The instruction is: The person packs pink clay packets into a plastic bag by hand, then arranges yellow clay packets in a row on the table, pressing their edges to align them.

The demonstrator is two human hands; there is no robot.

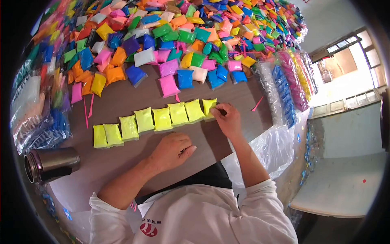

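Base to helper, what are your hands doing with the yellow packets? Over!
Right hand pinching the end yellow packet of the row. Left hand flat on the table, holding nothing. Mixed-colour packet pile beyond; metal cup at left.

We see a steel flask lower left and heaped multicoloured packets across the counter above.

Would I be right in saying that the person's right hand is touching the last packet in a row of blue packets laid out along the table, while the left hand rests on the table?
Not quite: the row of packets is yellow, not blue, as the head view shows. The right hand does touch the end packet, and the left hand rests on the table.
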